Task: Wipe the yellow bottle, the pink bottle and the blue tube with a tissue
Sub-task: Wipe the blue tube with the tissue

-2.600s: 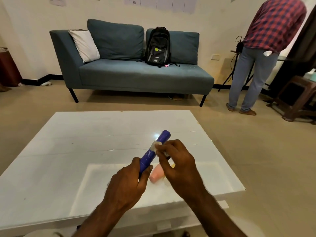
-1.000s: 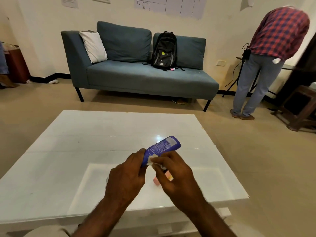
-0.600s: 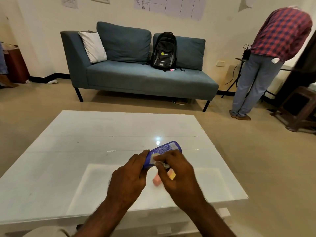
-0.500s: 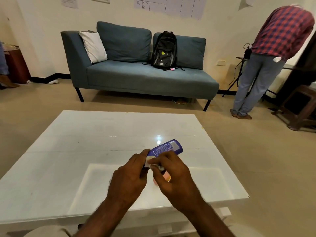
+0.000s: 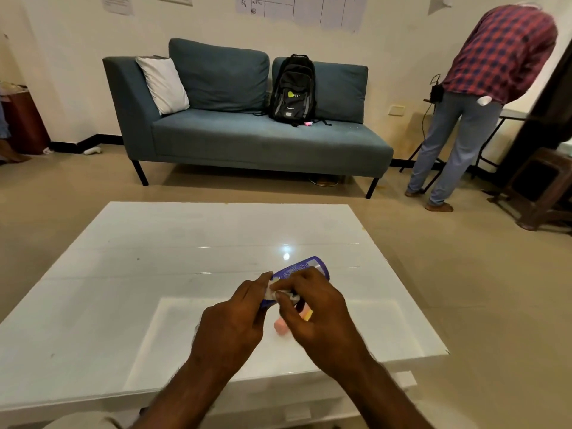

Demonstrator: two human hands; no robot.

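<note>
My left hand [image 5: 230, 326] grips the lower end of the blue tube [image 5: 301, 269], which points up and to the right above the white table [image 5: 123, 274]. My right hand [image 5: 312, 311] pinches a crumpled white tissue [image 5: 272, 292] against the tube's side. Under my hands, on the table, the pink bottle [image 5: 281, 325] and a sliver of the yellow bottle [image 5: 307, 314] lie mostly hidden.
A teal sofa [image 5: 247, 140] with a white cushion and a black backpack [image 5: 293, 89] stands beyond the table. A person in a checked shirt [image 5: 483, 88] stands at the back right beside a dark wooden stool [image 5: 538, 187].
The tube has tipped lower and turned in my left hand. My right hand with the tissue has slid down along it toward my left hand.
</note>
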